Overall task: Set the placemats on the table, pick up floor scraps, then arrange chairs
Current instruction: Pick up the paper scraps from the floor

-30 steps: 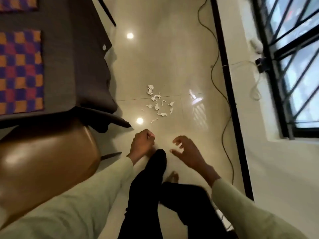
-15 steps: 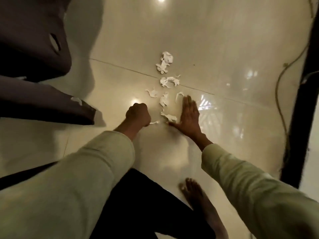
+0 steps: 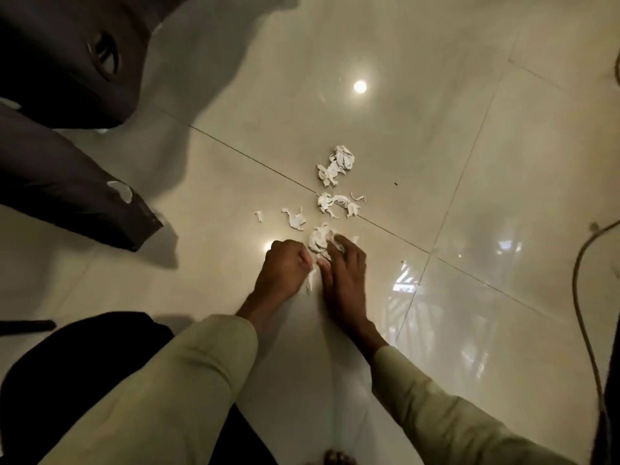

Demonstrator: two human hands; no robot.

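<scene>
While the person crouches low, the left hand is fisted on gathered paper and the right hand, flat half a second ago, curls its fingers over a scrap, likely bunching them; more scraps lie beyond, mid-frame on the floor.

Left hand fisted; right hand palm-down, fingers curled; both hands touching, arms extended.
</scene>
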